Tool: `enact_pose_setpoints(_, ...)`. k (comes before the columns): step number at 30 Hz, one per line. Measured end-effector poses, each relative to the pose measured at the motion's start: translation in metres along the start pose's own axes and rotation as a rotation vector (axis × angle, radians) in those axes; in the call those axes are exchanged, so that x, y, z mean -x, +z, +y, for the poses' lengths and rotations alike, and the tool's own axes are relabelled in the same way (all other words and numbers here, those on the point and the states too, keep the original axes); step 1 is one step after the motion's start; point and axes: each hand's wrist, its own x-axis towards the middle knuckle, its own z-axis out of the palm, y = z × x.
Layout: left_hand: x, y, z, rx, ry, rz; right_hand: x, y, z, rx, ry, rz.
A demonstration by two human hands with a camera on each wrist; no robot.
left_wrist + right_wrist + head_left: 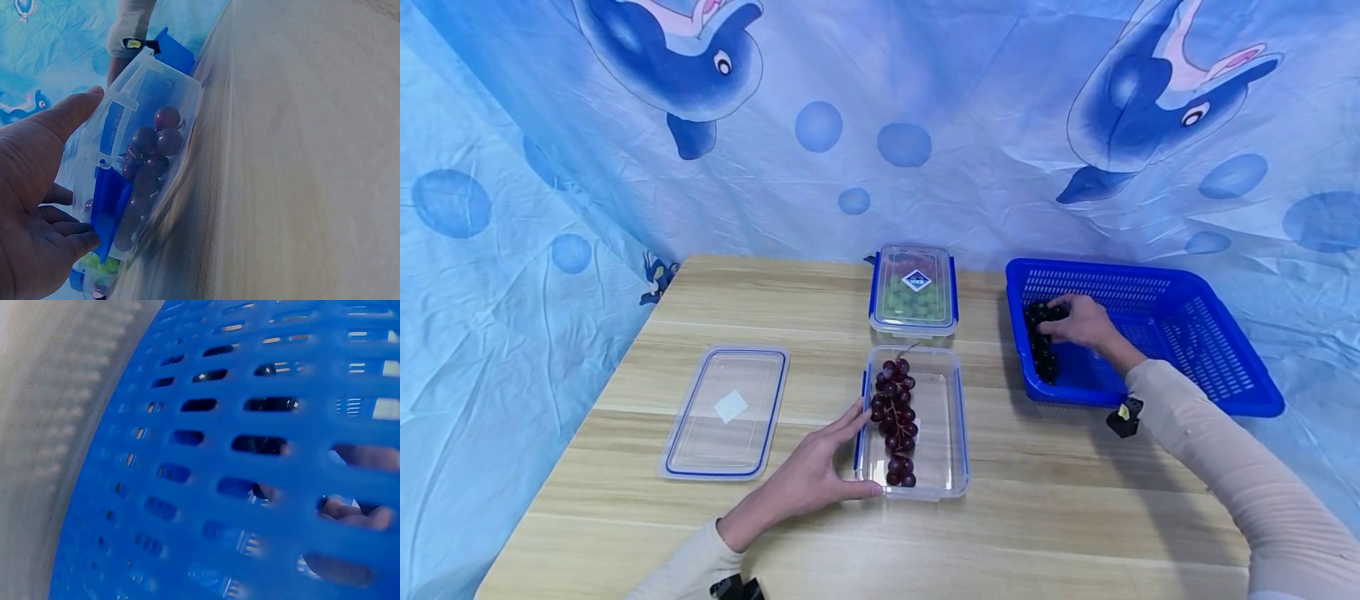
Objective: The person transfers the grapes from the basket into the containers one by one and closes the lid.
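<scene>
In the head view a bunch of red grapes (897,417) lies lengthwise along the left side of a clear, open container (943,483). My left hand (812,475) rests at that container's left side, thumb on the near-left corner and fingers spread along the edge. The left wrist view shows that hand (31,206) beside the blue clip flap (112,209). Over in the blue basket (1210,400), my right hand (1078,321) pinches a bunch of black grapes (1045,358) by its far end. Through the basket slots the right wrist view shows parts of the fingers (359,515).
Behind the open container stands a lidded container (917,321) with green and some reddish grapes. A clear lid with a blue seal (726,446) lies flat on the wooden table (625,517) at left. A blue dolphin-print cloth (962,200) hangs behind the table.
</scene>
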Motion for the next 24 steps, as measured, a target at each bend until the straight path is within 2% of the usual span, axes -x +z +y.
enact_pose_setpoints(6,-0.0001,0.0000,-0.0002,0.002,-0.002,-0.001,0.0012,0.0000,0.0003,0.012,0.021,0.019)
enact_pose_setpoints(13,0.0004,-0.0005,0.0006,0.006,-0.009,-0.002,-0.0019,0.0048,0.0007,0.016,0.037,-0.044)
enact_pose_setpoints(24,-0.0001,0.0002,-0.0003,0.000,0.006,0.005,-0.0037,0.0054,0.0011,0.055,0.035,0.038)
